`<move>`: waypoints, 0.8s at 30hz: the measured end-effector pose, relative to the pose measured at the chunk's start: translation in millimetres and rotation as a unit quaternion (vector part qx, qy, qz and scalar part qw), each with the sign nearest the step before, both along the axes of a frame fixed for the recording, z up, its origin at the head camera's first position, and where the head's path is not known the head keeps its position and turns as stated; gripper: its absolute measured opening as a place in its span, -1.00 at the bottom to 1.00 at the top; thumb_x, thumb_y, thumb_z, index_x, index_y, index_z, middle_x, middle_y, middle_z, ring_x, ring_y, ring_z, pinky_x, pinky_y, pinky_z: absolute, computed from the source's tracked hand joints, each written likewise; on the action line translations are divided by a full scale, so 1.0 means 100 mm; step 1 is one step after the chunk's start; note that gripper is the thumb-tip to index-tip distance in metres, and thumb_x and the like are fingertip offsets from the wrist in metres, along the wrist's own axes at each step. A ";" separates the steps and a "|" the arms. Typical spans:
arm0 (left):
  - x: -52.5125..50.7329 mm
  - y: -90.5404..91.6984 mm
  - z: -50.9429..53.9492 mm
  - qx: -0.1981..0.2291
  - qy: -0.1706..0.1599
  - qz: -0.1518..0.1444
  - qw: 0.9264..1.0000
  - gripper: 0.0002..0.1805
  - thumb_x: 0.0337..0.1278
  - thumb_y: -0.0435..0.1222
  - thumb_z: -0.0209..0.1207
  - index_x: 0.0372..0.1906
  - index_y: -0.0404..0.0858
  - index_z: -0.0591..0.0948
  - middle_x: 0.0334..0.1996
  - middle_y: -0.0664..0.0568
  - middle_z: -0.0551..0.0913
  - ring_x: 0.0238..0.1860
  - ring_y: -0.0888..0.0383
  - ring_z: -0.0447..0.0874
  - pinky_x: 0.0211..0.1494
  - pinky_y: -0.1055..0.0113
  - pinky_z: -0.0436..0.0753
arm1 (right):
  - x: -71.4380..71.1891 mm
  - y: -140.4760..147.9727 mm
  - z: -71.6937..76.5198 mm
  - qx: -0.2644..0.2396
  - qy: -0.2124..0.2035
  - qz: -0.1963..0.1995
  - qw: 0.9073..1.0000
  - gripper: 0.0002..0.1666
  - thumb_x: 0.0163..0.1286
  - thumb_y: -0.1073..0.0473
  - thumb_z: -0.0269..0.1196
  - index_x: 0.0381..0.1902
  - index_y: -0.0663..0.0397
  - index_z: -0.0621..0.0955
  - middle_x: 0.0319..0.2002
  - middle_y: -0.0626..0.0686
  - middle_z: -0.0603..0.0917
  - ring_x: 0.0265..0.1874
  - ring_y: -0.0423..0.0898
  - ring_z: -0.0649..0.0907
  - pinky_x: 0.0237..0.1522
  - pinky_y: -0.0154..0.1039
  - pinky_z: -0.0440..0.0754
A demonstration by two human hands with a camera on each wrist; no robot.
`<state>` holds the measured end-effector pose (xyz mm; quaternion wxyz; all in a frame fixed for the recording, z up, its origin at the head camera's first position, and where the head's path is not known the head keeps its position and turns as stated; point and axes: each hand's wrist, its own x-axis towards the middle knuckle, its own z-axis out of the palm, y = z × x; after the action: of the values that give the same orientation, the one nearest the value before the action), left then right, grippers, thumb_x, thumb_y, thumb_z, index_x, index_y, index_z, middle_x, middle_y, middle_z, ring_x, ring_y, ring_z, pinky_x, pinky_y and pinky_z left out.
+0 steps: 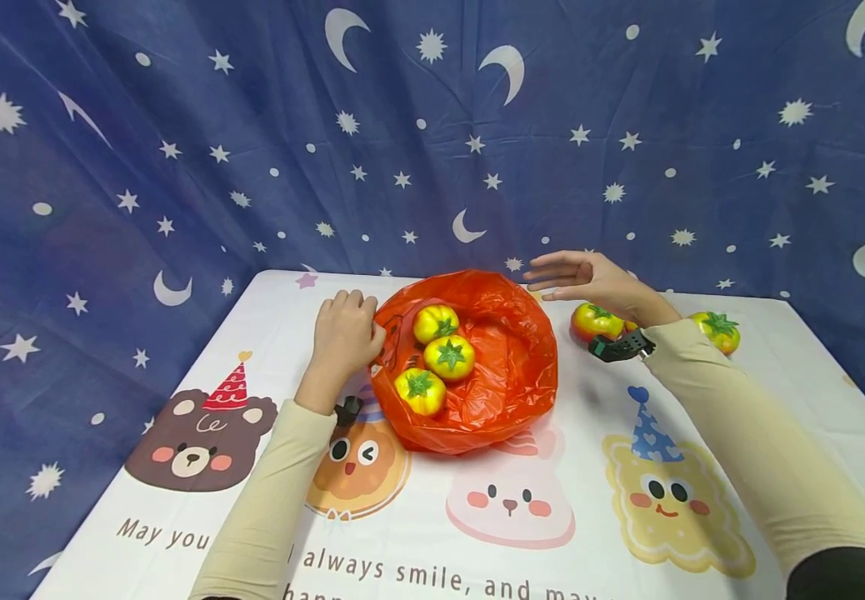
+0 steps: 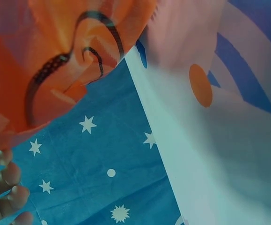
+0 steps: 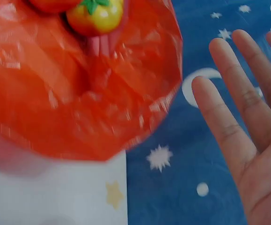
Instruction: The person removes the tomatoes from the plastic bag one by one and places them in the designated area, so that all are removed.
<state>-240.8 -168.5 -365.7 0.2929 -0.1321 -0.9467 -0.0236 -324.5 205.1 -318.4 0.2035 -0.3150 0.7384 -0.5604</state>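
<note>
A red plastic bag (image 1: pixel 507 375) stands with its mouth wide, holding three yellow tomatoes with green tops, one of them the middle tomato (image 1: pixel 449 358). At the bag's left rim, my left hand (image 1: pixel 346 333) grips the plastic with curled fingers; in the left wrist view its fingers (image 2: pixel 6 192) show beside the bag (image 2: pixel 55 61). My right hand (image 1: pixel 597 279) is raised right of the bag with nothing in it. The right wrist view has this hand (image 3: pixel 252 117) with fingers spread, apart from the bag (image 3: pixel 126 108), and a tomato (image 3: pixel 95 18) inside.
Right of the bag, under and behind my right forearm, lie a red-yellow tomato (image 1: pixel 590 323) and another tomato (image 1: pixel 719 332). The white printed tablecloth (image 1: pixel 417 517) ends at the back against a blue curtain (image 1: pixel 290 108) with stars and moons.
</note>
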 end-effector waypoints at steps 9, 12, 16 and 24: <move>0.00 0.00 0.00 -0.003 0.004 0.000 1.000 -0.87 -0.09 -0.31 0.07 -0.45 -0.32 0.53 -0.49 -0.15 0.53 -0.39 -0.10 0.48 -0.30 0.11 0.47 | -0.03 -0.35 -0.13 -0.025 -0.013 0.035 0.999 -0.42 0.25 0.31 0.22 0.25 0.17 0.41 0.15 0.02 0.59 0.13 0.00 0.60 0.08 -0.21 0.57; 0.00 0.00 0.01 -0.003 0.004 0.000 1.000 -0.87 -0.10 -0.31 0.08 -0.45 -0.32 0.53 -0.49 -0.15 0.54 -0.39 -0.10 0.48 -0.30 0.11 0.47 | -0.01 -0.45 -0.19 -0.028 -0.020 0.044 0.998 -0.40 0.23 0.29 0.25 0.24 0.20 0.41 0.15 0.09 0.58 0.13 0.01 0.59 0.05 -0.28 0.58; 0.00 0.00 0.00 -0.002 0.002 -0.001 1.000 -0.87 -0.09 -0.31 0.08 -0.45 -0.32 0.53 -0.49 -0.15 0.53 -0.39 -0.10 0.48 -0.30 0.10 0.48 | 0.01 -0.56 -0.29 -0.033 -0.036 0.056 0.997 -0.37 0.21 0.28 0.27 0.24 0.23 0.39 0.16 0.09 0.57 0.17 0.07 0.56 0.06 -0.23 0.58; 0.01 0.01 0.01 -0.004 -0.005 0.003 1.000 -0.86 -0.08 -0.30 0.09 -0.43 -0.32 0.54 -0.47 -0.15 0.54 -0.36 -0.10 0.49 -0.26 0.10 0.48 | 0.04 -0.73 -0.49 -0.056 -0.035 0.067 0.996 -0.34 0.18 0.34 0.27 0.22 0.41 0.35 0.14 0.18 0.58 0.16 0.15 0.55 0.13 -0.11 0.52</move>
<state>-240.1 -167.7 -364.9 0.2875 -0.1300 -0.9487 -0.0193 -321.0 132.2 -366.9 0.2486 -0.3549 0.6757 -0.5964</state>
